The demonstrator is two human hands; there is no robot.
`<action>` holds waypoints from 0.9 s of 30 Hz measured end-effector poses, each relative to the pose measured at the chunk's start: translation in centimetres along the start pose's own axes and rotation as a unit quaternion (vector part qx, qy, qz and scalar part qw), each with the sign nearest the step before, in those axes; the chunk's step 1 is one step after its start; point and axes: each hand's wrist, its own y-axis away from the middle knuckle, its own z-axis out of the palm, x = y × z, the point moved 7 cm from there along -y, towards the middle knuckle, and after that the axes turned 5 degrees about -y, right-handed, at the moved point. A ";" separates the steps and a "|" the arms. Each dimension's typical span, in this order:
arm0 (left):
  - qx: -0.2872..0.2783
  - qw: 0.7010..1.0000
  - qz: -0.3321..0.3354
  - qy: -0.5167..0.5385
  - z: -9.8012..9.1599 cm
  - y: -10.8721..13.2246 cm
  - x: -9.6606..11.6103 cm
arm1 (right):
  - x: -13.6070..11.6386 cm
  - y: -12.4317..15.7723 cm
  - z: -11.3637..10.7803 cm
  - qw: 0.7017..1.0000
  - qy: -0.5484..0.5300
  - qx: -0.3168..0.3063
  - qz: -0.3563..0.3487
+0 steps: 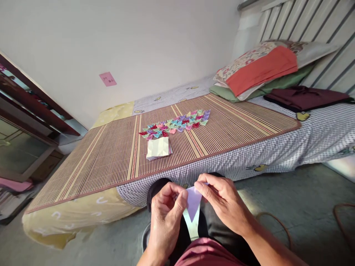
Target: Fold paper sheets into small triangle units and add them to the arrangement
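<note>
A person seated at the edge of a bed holds a lavender paper [193, 203], folded to a long triangle, just above the lap, both hands at work on it. The left hand [167, 208] pinches the paper's upper left corner between thumb and forefinger, its other fingers curled in toward the palm; the right hand [222, 197] grips the upper edge on the opposite side, thumb on top, its fingertips partly hidden behind. The paper lies directly between the two sets of fingertips, to the right of the left hand and to the left of the right. Its long axis runs from the broad edge at the fingers back toward the wearer's body, the narrow tip hanging free below both thumbs. Neither hand is clearly nearer, since each touches the sheet. Ahead of the left hand, well apart from it, a stack of paper [158, 147] rests on a striped mat [116, 155]. Just beyond the stack and reaching off to its right, rows of small folded paper pieces [180, 122] in many colors lie ahead of both hands. Pillows [260, 72] sit far ahead and to the right of the right hand.
</note>
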 end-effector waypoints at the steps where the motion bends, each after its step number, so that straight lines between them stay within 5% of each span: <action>1: -0.002 1.000 0.004 -0.011 0.0 0.0 0.0 | 0.1 -0.1 0.0 1.000 -0.004 0.001 0.003; 7: -0.002 0.998 -0.017 0.058 0.3 0.0 -1.1 | -0.3 -0.4 -1.1 0.997 0.016 0.060 -0.037; 13: 0.028 0.994 -0.026 0.103 0.5 -0.3 -0.9 | 0.5 -0.4 -3.2 0.991 -0.042 0.129 -0.004; 18: 0.036 0.993 -0.026 0.108 0.8 -0.4 -0.7 | 1.5 -0.3 -0.2 0.994 -0.106 0.004 0.037; 23: 0.058 0.993 -0.025 0.101 0.6 -0.6 -1.1 | 1.1 0.0 0.5 0.998 -0.062 0.005 0.009; 27: 0.019 0.996 -0.021 0.083 0.6 -0.8 -1.3 | 0.7 0.0 -0.2 0.999 -0.052 -0.010 0.005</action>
